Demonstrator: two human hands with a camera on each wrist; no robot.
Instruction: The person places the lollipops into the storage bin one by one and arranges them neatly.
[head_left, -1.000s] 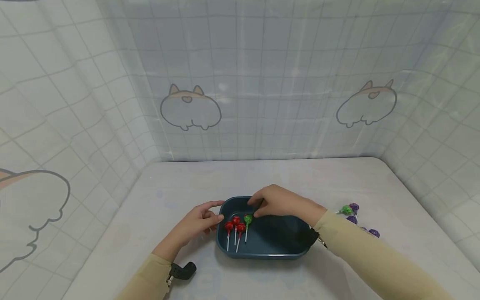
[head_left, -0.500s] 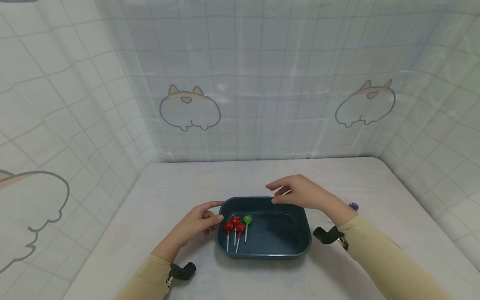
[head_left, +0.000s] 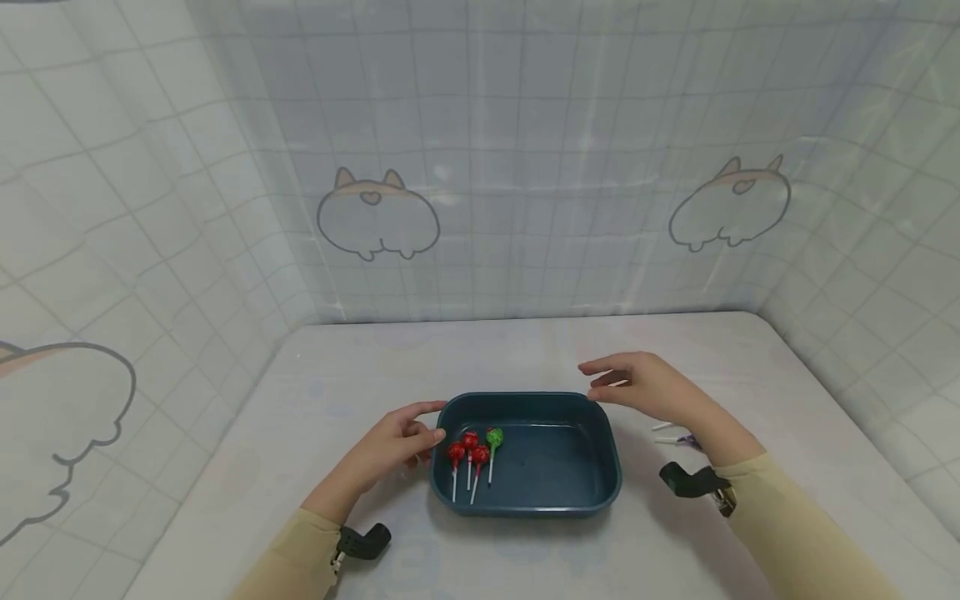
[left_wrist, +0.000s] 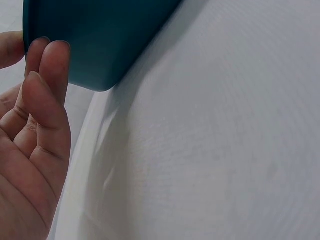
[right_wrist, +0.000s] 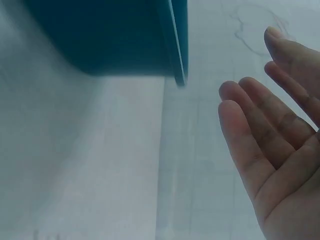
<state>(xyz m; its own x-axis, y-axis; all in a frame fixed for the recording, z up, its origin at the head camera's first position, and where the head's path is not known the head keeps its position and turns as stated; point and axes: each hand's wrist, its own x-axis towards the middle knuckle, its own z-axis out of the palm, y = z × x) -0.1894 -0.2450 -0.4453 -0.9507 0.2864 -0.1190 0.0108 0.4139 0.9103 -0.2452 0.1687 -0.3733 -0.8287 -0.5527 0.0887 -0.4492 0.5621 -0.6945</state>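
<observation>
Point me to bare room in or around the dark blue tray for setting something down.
Inside the dark blue plastic tray, the floor right of the green lollipop is bare up to the right wall. The white table behind the tray is free too. Crowded: the tray's left end, with three red lollipops and the left hand at the rim.

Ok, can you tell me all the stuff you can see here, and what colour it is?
Tray: one, dark teal, middle of the table.
Red lollipops: three, at the tray's left end.
Green lollipop: one, in the tray, right of the red ones.
More lollipops: white sticks and a bit of purple, on the table right of the tray, mostly hidden; count unclear.
Table: one, white.
Curtain: pale checks with cartoon animal shapes, behind and at the sides.
Left hand: touches the tray's left end.
Right hand: open, empty, above the tray's far right corner.
</observation>
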